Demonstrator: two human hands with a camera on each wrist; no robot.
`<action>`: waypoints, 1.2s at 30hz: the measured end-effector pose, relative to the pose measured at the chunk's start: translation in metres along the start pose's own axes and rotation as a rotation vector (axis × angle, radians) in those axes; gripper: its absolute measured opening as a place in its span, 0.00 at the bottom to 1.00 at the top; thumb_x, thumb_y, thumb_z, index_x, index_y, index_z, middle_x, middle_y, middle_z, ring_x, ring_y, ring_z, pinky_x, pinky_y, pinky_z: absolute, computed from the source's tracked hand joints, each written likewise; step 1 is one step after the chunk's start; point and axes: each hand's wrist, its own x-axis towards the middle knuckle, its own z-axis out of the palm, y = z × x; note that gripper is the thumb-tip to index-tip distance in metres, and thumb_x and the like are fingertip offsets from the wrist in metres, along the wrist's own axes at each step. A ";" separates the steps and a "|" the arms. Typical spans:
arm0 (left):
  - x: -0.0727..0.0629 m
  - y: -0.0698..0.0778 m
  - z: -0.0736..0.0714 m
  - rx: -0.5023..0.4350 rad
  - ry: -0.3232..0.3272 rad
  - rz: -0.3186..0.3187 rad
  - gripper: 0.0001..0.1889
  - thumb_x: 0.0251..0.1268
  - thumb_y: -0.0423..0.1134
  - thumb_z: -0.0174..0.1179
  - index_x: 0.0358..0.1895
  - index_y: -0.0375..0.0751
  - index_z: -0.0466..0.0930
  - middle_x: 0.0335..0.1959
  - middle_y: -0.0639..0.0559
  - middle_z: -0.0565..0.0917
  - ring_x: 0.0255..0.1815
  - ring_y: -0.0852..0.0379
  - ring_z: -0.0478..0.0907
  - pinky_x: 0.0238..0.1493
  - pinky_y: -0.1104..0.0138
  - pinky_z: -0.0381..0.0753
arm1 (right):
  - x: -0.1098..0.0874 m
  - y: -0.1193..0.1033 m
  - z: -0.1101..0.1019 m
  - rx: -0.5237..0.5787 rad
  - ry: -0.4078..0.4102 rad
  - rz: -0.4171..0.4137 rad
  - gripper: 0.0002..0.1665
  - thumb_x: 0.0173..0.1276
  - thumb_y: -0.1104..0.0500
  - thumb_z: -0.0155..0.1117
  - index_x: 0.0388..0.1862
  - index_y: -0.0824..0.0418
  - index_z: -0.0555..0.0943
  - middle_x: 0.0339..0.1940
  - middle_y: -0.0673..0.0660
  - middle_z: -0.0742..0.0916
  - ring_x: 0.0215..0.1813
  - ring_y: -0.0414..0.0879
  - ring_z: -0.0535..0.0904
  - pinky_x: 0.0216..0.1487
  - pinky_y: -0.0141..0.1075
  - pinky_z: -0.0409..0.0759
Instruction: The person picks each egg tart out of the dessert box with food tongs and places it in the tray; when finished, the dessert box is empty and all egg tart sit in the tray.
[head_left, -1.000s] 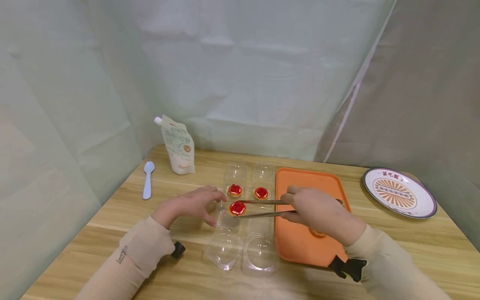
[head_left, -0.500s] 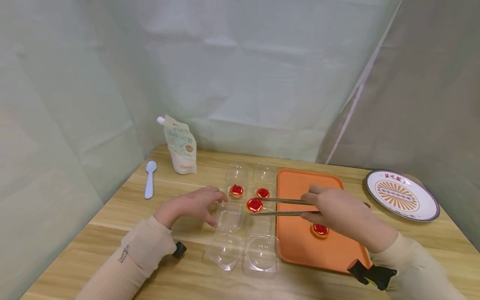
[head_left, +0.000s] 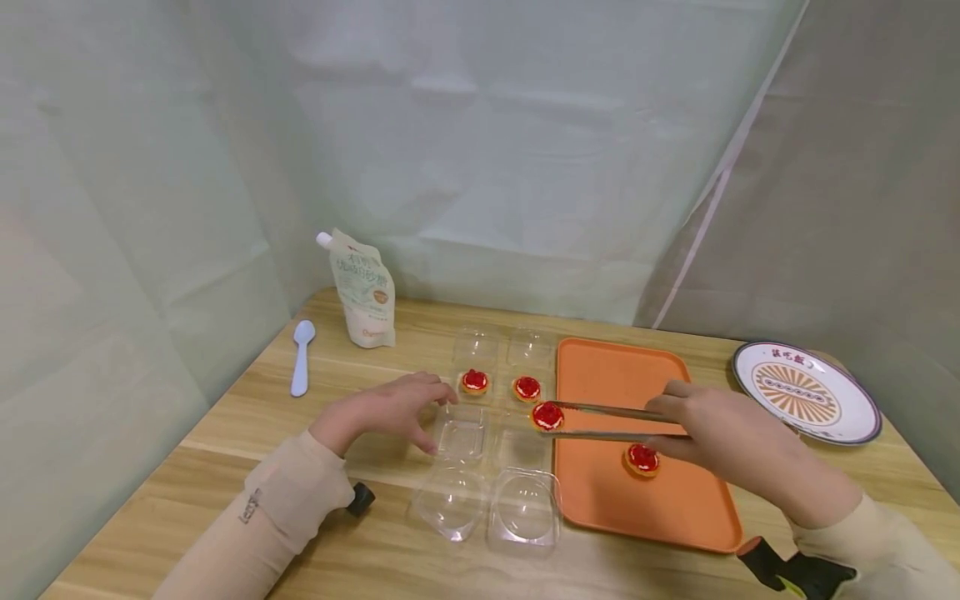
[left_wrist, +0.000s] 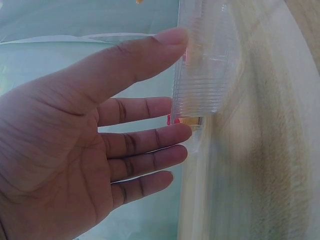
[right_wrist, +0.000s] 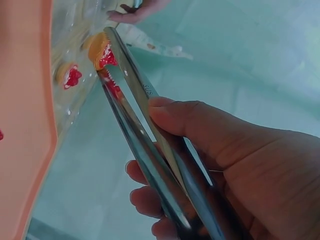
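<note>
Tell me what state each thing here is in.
Right hand: gripping tongs
Tongs: pinching a tart
Left hand: fingers apart
Clear containers: opened; back two hold tarts
Orange tray: holding a tart
Pouch: upright, capped
Spoon: lying flat
Plate: face up

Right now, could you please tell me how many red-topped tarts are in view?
4: a left tart and a right tart in the far clear containers, a third tart between the tongs, a fourth tart on the orange tray. The right hand may hide more.
</note>
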 end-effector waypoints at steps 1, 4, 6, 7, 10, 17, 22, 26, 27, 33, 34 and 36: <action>0.000 0.000 0.000 0.001 0.000 0.000 0.35 0.45 0.45 0.76 0.60 0.44 0.73 0.52 0.51 0.79 0.58 0.51 0.72 0.62 0.55 0.73 | -0.002 0.002 0.000 0.003 0.002 0.003 0.14 0.56 0.47 0.71 0.39 0.49 0.84 0.28 0.39 0.77 0.23 0.27 0.67 0.22 0.24 0.68; 0.000 0.000 0.001 0.001 0.000 -0.001 0.35 0.45 0.45 0.76 0.60 0.44 0.73 0.53 0.50 0.79 0.58 0.51 0.72 0.62 0.55 0.73 | -0.008 0.007 0.003 0.010 0.003 0.010 0.14 0.55 0.48 0.72 0.39 0.49 0.85 0.29 0.39 0.78 0.24 0.26 0.67 0.23 0.25 0.69; 0.001 0.000 0.001 -0.001 -0.001 -0.002 0.35 0.45 0.45 0.76 0.60 0.44 0.73 0.52 0.50 0.78 0.58 0.51 0.72 0.62 0.55 0.73 | -0.013 0.010 0.005 0.011 0.000 0.026 0.14 0.54 0.48 0.73 0.39 0.49 0.85 0.31 0.40 0.80 0.25 0.26 0.68 0.23 0.25 0.70; 0.001 0.000 0.001 -0.002 -0.002 -0.003 0.35 0.45 0.45 0.76 0.59 0.44 0.73 0.52 0.50 0.78 0.58 0.51 0.72 0.62 0.55 0.73 | -0.015 0.012 0.007 0.010 -0.004 0.036 0.14 0.54 0.48 0.73 0.39 0.49 0.85 0.32 0.40 0.80 0.25 0.26 0.68 0.24 0.25 0.70; 0.001 0.000 0.000 -0.004 -0.005 -0.005 0.35 0.45 0.45 0.76 0.60 0.44 0.73 0.52 0.50 0.78 0.58 0.51 0.72 0.62 0.54 0.73 | -0.023 0.017 0.012 0.011 -0.019 0.061 0.14 0.53 0.48 0.74 0.39 0.47 0.85 0.32 0.39 0.80 0.25 0.25 0.68 0.24 0.25 0.70; 0.001 0.001 0.000 -0.002 -0.005 -0.008 0.35 0.45 0.45 0.75 0.60 0.44 0.72 0.52 0.51 0.78 0.58 0.51 0.71 0.62 0.54 0.72 | -0.036 0.025 0.021 0.022 -0.056 0.093 0.13 0.51 0.48 0.75 0.37 0.43 0.84 0.28 0.36 0.76 0.24 0.25 0.65 0.23 0.26 0.68; 0.000 0.000 0.000 -0.006 -0.007 -0.013 0.35 0.46 0.45 0.75 0.60 0.44 0.72 0.53 0.50 0.78 0.58 0.51 0.72 0.62 0.54 0.72 | -0.041 0.029 0.027 0.017 -0.065 0.085 0.13 0.50 0.49 0.76 0.35 0.44 0.84 0.28 0.36 0.76 0.24 0.25 0.64 0.22 0.25 0.67; 0.000 0.000 0.000 -0.006 -0.007 -0.020 0.35 0.46 0.46 0.75 0.60 0.44 0.73 0.53 0.51 0.78 0.58 0.51 0.72 0.62 0.54 0.73 | -0.043 0.032 0.031 0.029 -0.081 0.084 0.13 0.51 0.49 0.75 0.36 0.46 0.84 0.28 0.36 0.77 0.24 0.25 0.65 0.22 0.25 0.67; 0.000 0.000 0.000 -0.005 -0.007 -0.021 0.35 0.46 0.46 0.75 0.60 0.44 0.73 0.53 0.51 0.78 0.58 0.51 0.72 0.62 0.54 0.73 | -0.044 0.032 0.032 0.033 -0.084 0.085 0.13 0.51 0.49 0.75 0.36 0.46 0.84 0.28 0.36 0.77 0.24 0.25 0.65 0.22 0.25 0.67; 0.000 0.000 0.000 -0.001 -0.009 -0.021 0.35 0.46 0.46 0.75 0.61 0.44 0.72 0.53 0.52 0.79 0.58 0.52 0.72 0.62 0.54 0.73 | -0.047 0.035 0.038 0.043 -0.072 0.071 0.14 0.50 0.49 0.75 0.36 0.48 0.85 0.28 0.36 0.78 0.25 0.24 0.65 0.22 0.24 0.67; 0.000 0.001 0.000 0.000 -0.010 -0.022 0.36 0.46 0.46 0.75 0.61 0.45 0.72 0.53 0.52 0.79 0.58 0.51 0.72 0.63 0.54 0.72 | -0.047 0.035 0.038 0.042 -0.067 0.070 0.14 0.50 0.49 0.75 0.36 0.48 0.85 0.28 0.36 0.78 0.25 0.24 0.65 0.22 0.24 0.67; 0.000 0.001 0.000 0.003 -0.011 -0.021 0.36 0.46 0.46 0.75 0.61 0.44 0.72 0.53 0.51 0.79 0.58 0.51 0.72 0.63 0.54 0.72 | -0.049 0.035 0.039 0.041 -0.062 0.071 0.14 0.50 0.48 0.75 0.37 0.48 0.85 0.28 0.36 0.78 0.25 0.24 0.65 0.22 0.24 0.67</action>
